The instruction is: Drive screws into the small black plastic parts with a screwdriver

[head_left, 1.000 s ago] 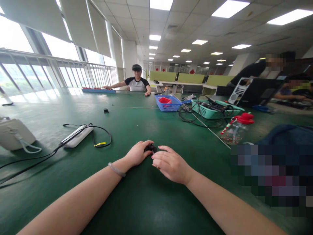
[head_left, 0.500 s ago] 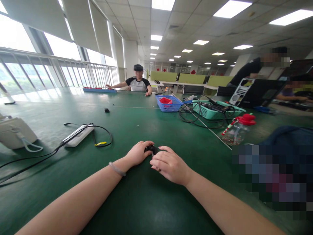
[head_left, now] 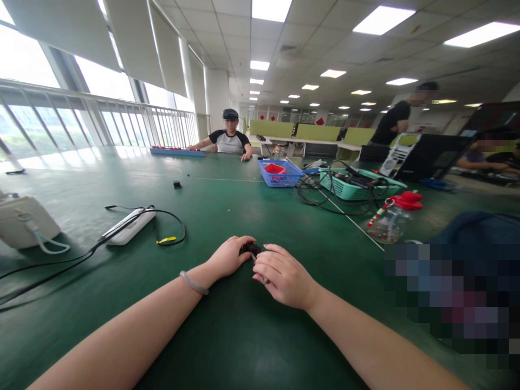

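We see little of the black part (head_left: 249,248), since the left hand (head_left: 228,257) covers much of it. The right hand (head_left: 287,276) hides most of a slim thing (head_left: 254,258), perhaps a tool. The left edge cuts off the case (head_left: 26,219), the right edge the bag (head_left: 481,226), its lower area pixelated. On the worktop (head_left: 227,195), we find the far black piece (head_left: 177,184) too small to identify.

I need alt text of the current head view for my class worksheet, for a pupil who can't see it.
A left hand holds a small black object over a green table, the right hand up close to it. Beyond are a blue basket, a green basket and a red-topped bottle; another person sits across the table.
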`<state>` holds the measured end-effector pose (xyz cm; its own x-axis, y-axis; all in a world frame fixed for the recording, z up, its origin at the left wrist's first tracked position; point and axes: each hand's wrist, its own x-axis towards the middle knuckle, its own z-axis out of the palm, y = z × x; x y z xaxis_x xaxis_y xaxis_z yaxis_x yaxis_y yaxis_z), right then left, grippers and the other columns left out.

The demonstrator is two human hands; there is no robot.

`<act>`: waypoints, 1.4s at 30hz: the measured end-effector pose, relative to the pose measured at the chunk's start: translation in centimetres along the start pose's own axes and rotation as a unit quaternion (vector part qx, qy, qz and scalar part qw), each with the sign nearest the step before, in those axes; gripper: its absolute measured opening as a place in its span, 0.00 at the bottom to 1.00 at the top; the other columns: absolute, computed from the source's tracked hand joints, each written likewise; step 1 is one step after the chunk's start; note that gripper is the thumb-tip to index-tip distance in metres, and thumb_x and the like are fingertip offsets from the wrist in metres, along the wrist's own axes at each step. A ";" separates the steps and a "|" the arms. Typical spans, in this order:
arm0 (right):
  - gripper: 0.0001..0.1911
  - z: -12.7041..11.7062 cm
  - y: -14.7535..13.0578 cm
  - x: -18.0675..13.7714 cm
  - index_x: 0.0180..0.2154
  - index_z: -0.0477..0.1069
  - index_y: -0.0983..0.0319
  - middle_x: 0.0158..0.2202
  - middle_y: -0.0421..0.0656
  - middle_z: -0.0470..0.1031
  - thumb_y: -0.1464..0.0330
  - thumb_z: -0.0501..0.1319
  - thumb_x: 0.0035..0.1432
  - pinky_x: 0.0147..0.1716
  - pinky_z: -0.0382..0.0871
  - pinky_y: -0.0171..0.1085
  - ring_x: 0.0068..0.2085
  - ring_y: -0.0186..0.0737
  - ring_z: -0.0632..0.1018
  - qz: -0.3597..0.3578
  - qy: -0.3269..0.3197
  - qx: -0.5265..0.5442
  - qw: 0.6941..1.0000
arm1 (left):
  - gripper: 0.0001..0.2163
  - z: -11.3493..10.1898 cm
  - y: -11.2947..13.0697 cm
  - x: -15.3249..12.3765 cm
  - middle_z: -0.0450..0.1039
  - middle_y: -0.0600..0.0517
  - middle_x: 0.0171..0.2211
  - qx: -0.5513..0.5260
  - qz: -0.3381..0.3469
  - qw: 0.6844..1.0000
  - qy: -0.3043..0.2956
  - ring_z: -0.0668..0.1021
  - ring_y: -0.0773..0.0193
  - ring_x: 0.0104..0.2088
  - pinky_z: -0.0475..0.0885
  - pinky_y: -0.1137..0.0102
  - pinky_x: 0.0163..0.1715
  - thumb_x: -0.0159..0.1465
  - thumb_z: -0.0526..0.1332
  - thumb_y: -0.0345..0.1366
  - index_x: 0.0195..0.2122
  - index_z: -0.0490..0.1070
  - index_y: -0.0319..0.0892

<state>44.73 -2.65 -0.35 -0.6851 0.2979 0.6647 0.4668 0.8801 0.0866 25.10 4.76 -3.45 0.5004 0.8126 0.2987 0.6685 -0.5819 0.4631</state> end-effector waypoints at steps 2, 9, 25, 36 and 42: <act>0.06 0.0 0.0 -0.1 0.40 0.70 0.62 0.40 0.46 0.77 0.74 0.56 0.62 0.56 0.66 0.51 0.44 0.41 0.77 -0.003 0.000 0.001 1.000 | 0.17 0.0 0.0 0.0 0.76 0.48 0.46 -0.001 -0.001 1.000 0.000 0.75 0.56 0.48 0.70 0.62 0.51 0.62 0.59 0.37 0.53 0.69 0.46; 0.08 -0.1 -0.1 -0.2 0.39 0.70 0.63 0.41 0.47 0.76 0.77 0.55 0.60 0.58 0.65 0.51 0.46 0.41 0.77 -0.022 -0.008 -0.001 1.000 | 0.18 -0.2 0.3 0.0 0.75 0.48 0.48 -0.007 0.001 1.000 -0.001 0.75 0.56 0.49 0.69 0.62 0.51 0.62 0.59 0.35 0.54 0.68 0.46; 0.09 -0.1 0.4 -0.3 0.41 0.69 0.61 0.41 0.46 0.77 0.77 0.55 0.60 0.56 0.67 0.51 0.44 0.41 0.77 0.024 0.048 0.002 0.999 | 0.22 0.1 0.3 0.0 0.75 0.48 0.48 0.002 -0.024 1.000 0.008 0.76 0.55 0.48 0.70 0.61 0.51 0.61 0.60 0.35 0.57 0.64 0.46; 0.08 0.0 0.9 -0.5 0.41 0.69 0.60 0.40 0.46 0.77 0.76 0.58 0.60 0.53 0.69 0.51 0.44 0.43 0.77 0.070 0.105 0.022 0.992 | 0.20 0.2 0.1 0.0 0.76 0.49 0.47 -0.015 -0.013 1.000 0.004 0.75 0.55 0.49 0.69 0.61 0.51 0.61 0.61 0.38 0.55 0.65 0.46; 0.05 -0.1 1.8 -0.6 0.39 0.69 0.60 0.36 0.44 0.76 0.72 0.60 0.60 0.50 0.71 0.48 0.40 0.43 0.76 0.136 0.141 0.022 0.980 | 0.18 0.2 -0.1 0.0 0.75 0.49 0.46 -0.012 -0.009 1.000 0.001 0.75 0.55 0.49 0.69 0.61 0.52 0.62 0.60 0.39 0.53 0.66 0.46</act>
<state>46.03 -1.28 -0.54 -0.3541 0.4144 0.8384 0.5816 0.7996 -0.1496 25.16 4.80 -3.65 0.4874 0.8229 0.2920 0.6638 -0.5664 0.4884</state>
